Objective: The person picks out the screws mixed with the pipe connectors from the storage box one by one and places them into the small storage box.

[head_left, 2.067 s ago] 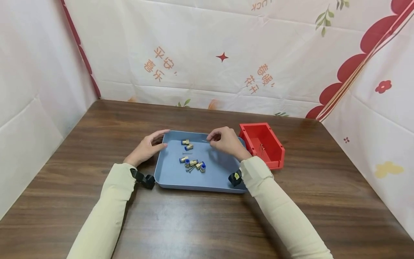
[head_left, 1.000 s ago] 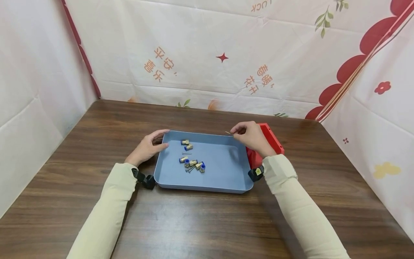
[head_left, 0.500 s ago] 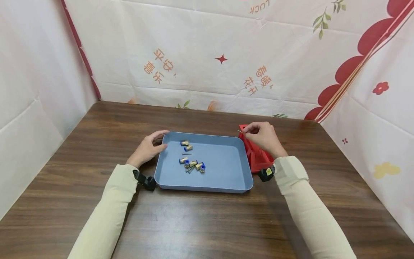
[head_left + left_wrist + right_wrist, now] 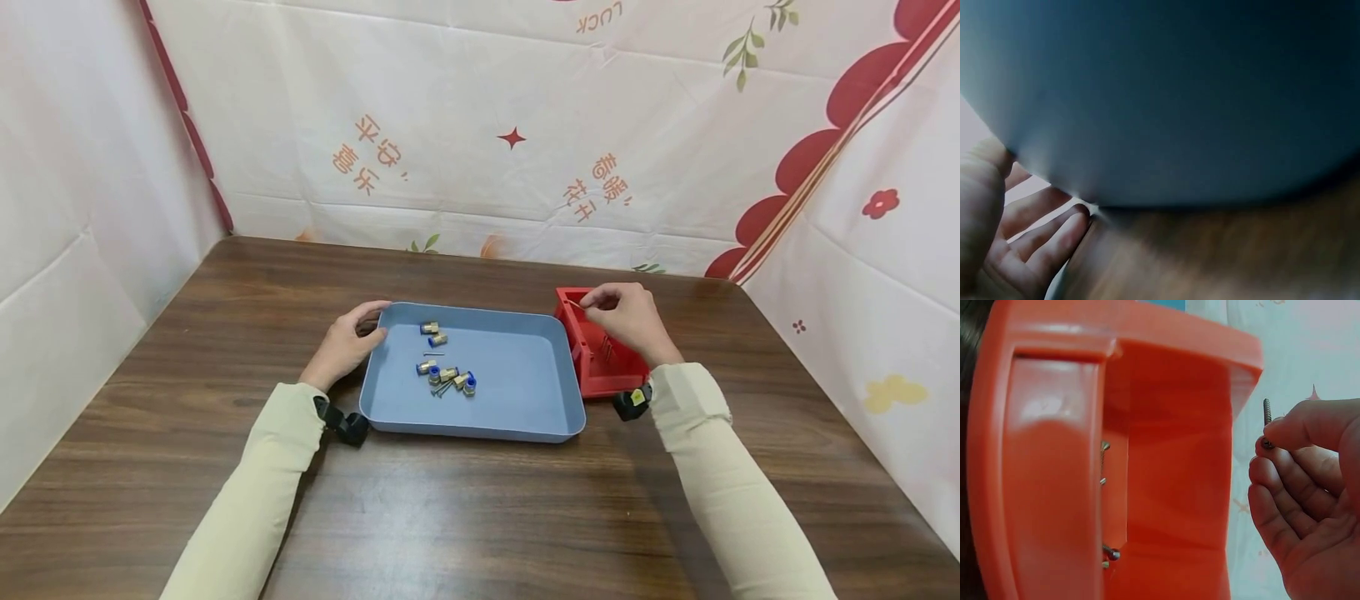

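My right hand (image 4: 622, 315) pinches a screw (image 4: 1267, 415) between thumb and forefinger, its threaded end pointing away from the fingertips. That hand is over the far side of the red bin (image 4: 602, 385). Inside the bin lie several screws (image 4: 1110, 552), seen in the right wrist view. My left hand (image 4: 345, 343) holds the left rim of the blue-grey tray (image 4: 517, 367) near its far corner, thumb at the rim and fingers along the outside. In the tray are several brass push-in fittings (image 4: 437, 340) with blue collars, a lone screw (image 4: 433, 353) and several more screws (image 4: 442, 388).
The bin stands right beside the tray's right wall on a brown wooden table (image 4: 480, 508). A patterned white cloth (image 4: 450, 167) rises behind the table and along its sides. A black wrist camera (image 4: 632, 402) sits close to the bin's near edge.
My right hand, pinching the screw, has moved right from above the tray to over the red bin. The left hand stays at the tray's left rim.
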Available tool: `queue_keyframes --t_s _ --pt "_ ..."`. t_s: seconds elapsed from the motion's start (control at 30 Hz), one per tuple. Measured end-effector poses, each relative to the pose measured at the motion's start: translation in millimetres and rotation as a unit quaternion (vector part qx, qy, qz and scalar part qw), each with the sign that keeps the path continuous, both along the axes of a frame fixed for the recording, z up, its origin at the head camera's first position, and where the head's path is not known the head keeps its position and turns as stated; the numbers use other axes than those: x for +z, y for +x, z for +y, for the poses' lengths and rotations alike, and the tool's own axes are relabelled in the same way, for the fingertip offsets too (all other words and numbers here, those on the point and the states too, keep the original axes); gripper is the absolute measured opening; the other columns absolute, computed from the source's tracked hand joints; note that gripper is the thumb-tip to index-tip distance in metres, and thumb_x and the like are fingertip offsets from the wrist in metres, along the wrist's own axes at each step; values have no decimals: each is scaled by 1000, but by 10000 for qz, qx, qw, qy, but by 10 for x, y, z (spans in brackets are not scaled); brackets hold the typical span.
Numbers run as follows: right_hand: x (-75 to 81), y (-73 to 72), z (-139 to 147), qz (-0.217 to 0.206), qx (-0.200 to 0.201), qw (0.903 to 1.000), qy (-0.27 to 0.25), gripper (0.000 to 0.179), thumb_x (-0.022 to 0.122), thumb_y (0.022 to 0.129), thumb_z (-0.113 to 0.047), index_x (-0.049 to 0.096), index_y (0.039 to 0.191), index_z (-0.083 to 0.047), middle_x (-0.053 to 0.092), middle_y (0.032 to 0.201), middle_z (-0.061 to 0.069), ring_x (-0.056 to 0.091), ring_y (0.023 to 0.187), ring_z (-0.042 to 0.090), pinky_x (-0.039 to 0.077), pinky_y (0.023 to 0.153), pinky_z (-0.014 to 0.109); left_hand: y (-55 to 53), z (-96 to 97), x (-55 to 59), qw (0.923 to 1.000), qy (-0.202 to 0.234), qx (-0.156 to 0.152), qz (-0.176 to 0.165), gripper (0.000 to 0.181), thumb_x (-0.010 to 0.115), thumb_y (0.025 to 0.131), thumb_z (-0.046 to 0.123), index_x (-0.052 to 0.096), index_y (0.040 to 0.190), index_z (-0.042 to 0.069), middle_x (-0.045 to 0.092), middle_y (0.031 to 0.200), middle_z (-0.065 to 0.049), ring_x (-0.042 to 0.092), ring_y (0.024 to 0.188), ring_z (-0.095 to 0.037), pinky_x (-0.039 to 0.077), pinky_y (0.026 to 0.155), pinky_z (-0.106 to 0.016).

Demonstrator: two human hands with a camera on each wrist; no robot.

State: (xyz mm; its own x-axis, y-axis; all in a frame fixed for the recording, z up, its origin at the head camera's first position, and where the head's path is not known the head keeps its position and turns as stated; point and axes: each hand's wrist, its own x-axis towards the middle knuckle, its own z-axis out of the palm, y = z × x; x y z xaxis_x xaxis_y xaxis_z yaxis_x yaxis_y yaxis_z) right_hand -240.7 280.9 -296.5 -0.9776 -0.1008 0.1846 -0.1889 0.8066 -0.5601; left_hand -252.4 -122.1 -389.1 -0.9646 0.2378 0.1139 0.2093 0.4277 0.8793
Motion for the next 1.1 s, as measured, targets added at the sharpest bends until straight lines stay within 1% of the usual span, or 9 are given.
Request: queue_keyframes --t_s 0.17,0.47,0.63,0.8,0.97,1.1 --pt "-8 10 50 -133 -72 9999 38 17 61 90 -10 70 101 -1 69 96 18 58 81 24 48 69 25 5 35 -10 9998 10 208 -4 45 53 96 16 47 140 14 51 137 -19 51 124 -35 43 101 -51" --pt "-85 11 98 -310 -285 9989 203 20 61 90 -11 69 105 -1 68 101 19 57 85 26 49 71 26 -2 46 -29 9997 124 217 57 44 54 96 15 49 139 14 53 135 -19 52 122 -34 44 100 -50" --pt "-106 19 109 -334 -354 9986 221 21 60 90 -11 69 106 -1 67 103 19 56 87 28 52 75 33 -11 45 -30 9997 161 186 59 44 54 96 15 49 139 15 53 134 -19 52 121 -34 44 100 -50" --pt "-114 29 117 -511 -455 9975 193 24 61 89 -12 67 109 -1 64 109 21 55 92 31 55 81 43 0 31 -9 9996 214 171 36 44 54 96 15 49 139 14 53 135 -19 52 121 -35 43 100 -51" --pt "-131 29 123 -587 -458 9970 209 25 61 89 -12 66 111 0 64 109 22 56 92 32 55 81 44 3 23 -7 9996 214 166 34 44 54 96 15 48 140 12 52 135 -20 52 121 -35 43 100 -51" --pt "-129 20 132 -512 -492 9972 249 27 62 88 -13 65 113 -1 64 108 21 57 92 31 54 82 45 -5 17 -28 9996 224 179 21 45 54 96 15 48 140 12 53 135 -20 52 121 -35 43 100 -51"
